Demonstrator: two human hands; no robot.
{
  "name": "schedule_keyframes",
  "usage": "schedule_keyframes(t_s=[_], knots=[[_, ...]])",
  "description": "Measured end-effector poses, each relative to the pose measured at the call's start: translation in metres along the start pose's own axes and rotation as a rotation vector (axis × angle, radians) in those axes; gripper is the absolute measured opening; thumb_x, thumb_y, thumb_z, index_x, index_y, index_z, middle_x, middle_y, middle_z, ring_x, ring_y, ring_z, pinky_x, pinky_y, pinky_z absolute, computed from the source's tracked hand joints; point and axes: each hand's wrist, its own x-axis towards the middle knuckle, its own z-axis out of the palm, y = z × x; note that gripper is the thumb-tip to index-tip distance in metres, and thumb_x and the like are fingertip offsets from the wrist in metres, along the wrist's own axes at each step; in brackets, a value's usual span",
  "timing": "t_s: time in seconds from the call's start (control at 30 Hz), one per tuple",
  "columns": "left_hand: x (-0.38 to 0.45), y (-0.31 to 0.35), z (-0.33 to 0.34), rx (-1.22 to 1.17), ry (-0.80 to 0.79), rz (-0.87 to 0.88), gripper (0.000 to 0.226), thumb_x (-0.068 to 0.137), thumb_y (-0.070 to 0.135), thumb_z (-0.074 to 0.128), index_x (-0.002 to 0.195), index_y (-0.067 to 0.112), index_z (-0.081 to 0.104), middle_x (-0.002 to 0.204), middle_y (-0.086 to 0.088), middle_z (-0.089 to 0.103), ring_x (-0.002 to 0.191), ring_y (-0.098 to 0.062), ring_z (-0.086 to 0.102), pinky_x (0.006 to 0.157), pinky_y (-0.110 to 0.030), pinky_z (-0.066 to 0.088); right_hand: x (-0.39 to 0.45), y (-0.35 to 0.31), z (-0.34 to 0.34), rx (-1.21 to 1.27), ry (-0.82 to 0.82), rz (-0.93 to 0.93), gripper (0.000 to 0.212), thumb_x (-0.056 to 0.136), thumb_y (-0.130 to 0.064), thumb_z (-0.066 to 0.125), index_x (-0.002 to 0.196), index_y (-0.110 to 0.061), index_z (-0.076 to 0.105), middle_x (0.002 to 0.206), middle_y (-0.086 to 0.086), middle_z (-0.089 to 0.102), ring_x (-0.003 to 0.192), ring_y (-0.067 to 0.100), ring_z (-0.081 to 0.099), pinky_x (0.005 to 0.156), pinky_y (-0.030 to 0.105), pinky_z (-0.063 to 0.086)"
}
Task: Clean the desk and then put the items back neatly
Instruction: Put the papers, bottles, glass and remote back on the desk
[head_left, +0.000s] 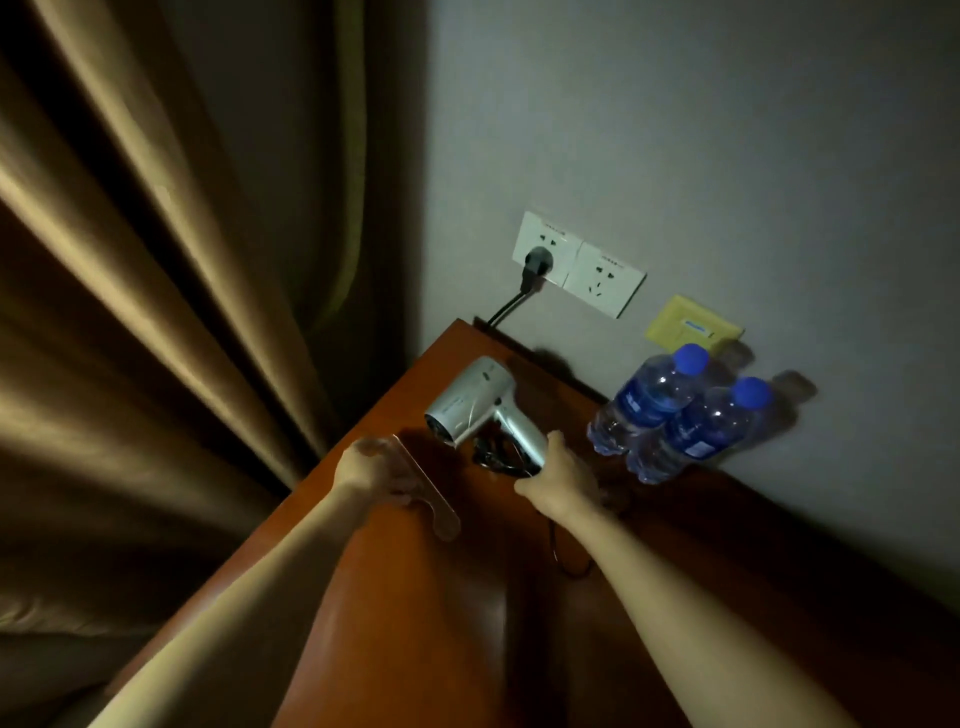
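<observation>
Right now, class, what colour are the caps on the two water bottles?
Blue caps on both water bottles, seen in the head view.

Two bare forearms, sleeveless to the frame edge, end in the left hand (371, 467) and right hand (558, 480), wearing no rings or watch.

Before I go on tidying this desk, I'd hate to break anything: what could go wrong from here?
1. The right hand grips the hair dryer by its handle while its cord trails loose across the desk; lifting it could drag the cord into things.
2. Two water bottles stand close beside that hand; a swing might topple them.
3. The left hand holds a clear acrylic stand, hard to see in this dim light, so it could get knocked.
</observation>
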Motion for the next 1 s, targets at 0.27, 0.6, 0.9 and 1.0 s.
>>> schedule_keyframes(t_s=[0.27, 0.6, 0.9, 1.0], knots=[[0.049, 0.019, 0.028, 0.045, 0.025, 0.071, 0.034, 0.099, 0.007, 0.043, 0.133, 0.007, 0.042, 0.120, -0.022, 0.054, 0.075, -0.029, 0.066, 0.048, -0.033, 0.058, 0.077, -0.017, -0.003, 0.006, 0.019, -0.044, 0.055, 0.080, -0.025, 0.070, 0.122, -0.011, 0.037, 0.114, 0.011, 0.056, 0.091, 0.028, 0.063, 0.059, 0.029, 0.044], [0.082, 0.006, 0.031, 0.010, 0.117, 0.014, 0.034, 0.099, 0.011, 0.044, 0.133, 0.010, 0.044, 0.122, -0.023, 0.053, 0.074, -0.030, 0.065, 0.044, -0.033, 0.056, 0.100, -0.009, 0.020, 0.043, -0.012, -0.138, 0.056, 0.077, -0.021, 0.073, 0.121, -0.010, 0.041, 0.116, 0.010, 0.055, 0.104, 0.029, 0.059, 0.074, 0.032, 0.046], [0.075, -0.006, 0.030, 0.228, 0.290, 0.135, 0.025, 0.092, 0.014, 0.059, 0.114, 0.011, 0.047, 0.106, -0.019, 0.061, 0.066, -0.023, 0.065, 0.038, -0.022, 0.051, 0.097, -0.010, 0.014, -0.206, 0.016, -0.413, 0.087, 0.087, -0.034, 0.066, 0.152, -0.023, 0.010, 0.150, 0.010, 0.028, 0.134, 0.028, 0.030, 0.108, 0.035, 0.031], [0.076, -0.012, 0.027, 0.290, 0.300, 0.193, 0.036, 0.090, 0.014, 0.062, 0.122, 0.010, 0.044, 0.097, -0.017, 0.061, 0.058, -0.020, 0.063, 0.034, -0.018, 0.047, 0.099, -0.009, 0.016, -0.065, 0.025, -0.397, 0.079, 0.091, -0.026, 0.062, 0.152, -0.028, 0.012, 0.149, 0.010, 0.031, 0.135, 0.027, 0.030, 0.107, 0.036, 0.034]])
